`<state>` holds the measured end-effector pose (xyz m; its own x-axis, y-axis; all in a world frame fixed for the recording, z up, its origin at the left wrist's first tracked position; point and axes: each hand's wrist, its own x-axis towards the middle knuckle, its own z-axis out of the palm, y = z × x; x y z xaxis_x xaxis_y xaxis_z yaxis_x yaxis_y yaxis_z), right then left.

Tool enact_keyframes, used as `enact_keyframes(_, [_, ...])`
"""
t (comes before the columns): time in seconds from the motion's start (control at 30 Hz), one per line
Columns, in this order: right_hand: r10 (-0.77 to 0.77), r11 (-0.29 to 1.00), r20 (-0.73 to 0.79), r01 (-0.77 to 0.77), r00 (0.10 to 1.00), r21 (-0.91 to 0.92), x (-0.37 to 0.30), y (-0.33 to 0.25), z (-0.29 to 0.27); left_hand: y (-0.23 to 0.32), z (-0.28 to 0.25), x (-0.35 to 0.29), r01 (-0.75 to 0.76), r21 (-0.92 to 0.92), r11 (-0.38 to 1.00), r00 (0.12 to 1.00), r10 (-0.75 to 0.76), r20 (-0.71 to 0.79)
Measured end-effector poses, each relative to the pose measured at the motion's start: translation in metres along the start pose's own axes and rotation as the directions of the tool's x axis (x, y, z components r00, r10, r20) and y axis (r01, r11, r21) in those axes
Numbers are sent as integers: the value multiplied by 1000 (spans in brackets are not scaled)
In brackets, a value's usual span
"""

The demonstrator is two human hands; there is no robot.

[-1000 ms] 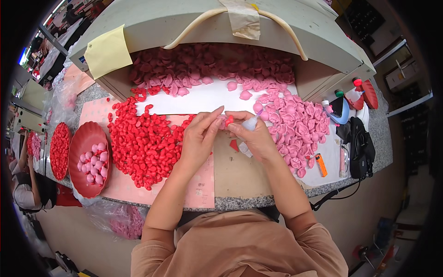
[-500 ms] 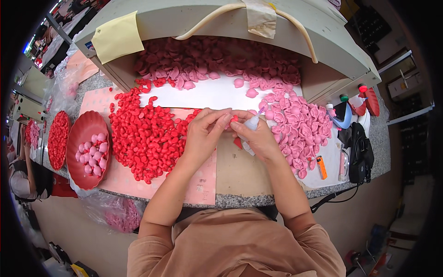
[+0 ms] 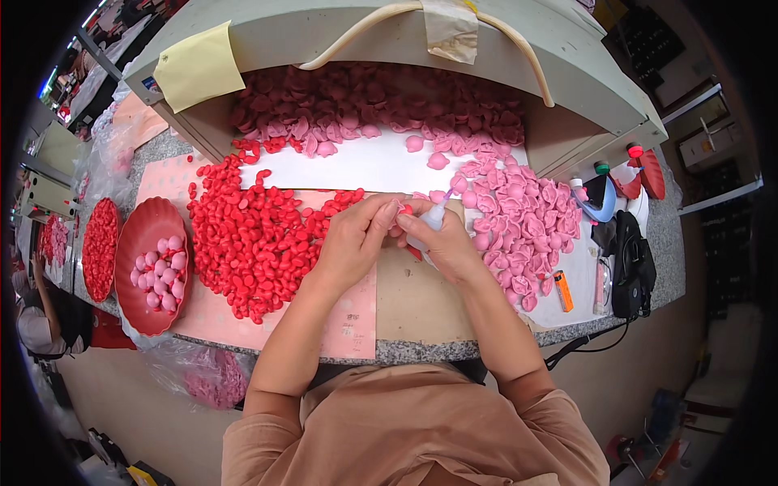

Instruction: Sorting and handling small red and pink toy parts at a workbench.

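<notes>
Worktop point(image 3: 438, 350): heap of red pieces point(image 3: 251, 243) left, pink petal-like pieces point(image 3: 519, 219) right, all likely light. Left hand point(image 3: 352, 243): grip pinching a small red piece, fingertips together. Right hand point(image 3: 454, 247): grip wrapped round a pale squeeze bottle point(image 3: 435, 216), thumb and finger near that piece too. Bottle probably light, soft-walled — best held round the body, nozzle clear. Small red piece point(image 3: 405, 209), between both hands' fingertips, looks smooth, maybe slippery — take by its edges; stiffness unclear. Fingers hide its underside and the bottle's lower part.
</notes>
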<state>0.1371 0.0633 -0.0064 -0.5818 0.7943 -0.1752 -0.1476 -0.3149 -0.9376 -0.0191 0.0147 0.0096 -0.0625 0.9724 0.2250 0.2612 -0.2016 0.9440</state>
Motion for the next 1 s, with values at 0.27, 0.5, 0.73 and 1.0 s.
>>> enact_keyframes(0.27, [-55, 996, -46, 52, 997, -74, -2, -3, 6, 4, 0, 0, 112, -121, 986, 994, -109, 30])
enact_keyframes(0.5, [-45, 998, -17, 44, 999, -44, 1, 2, 2, 1, 0, 2, 131, -173, 976, 991, -126, 41])
enact_keyframes(0.73, [-61, 998, -8, 61, 998, -32, 0, 2, 3, 1, 0, 1, 52, -109, 993, 999, -50, 18])
enact_keyframes(1.0, [-56, 991, -54, 62, 997, 117, -2, 8, 12, 1, -1, -2, 203, -356, 912, 979, -182, 91])
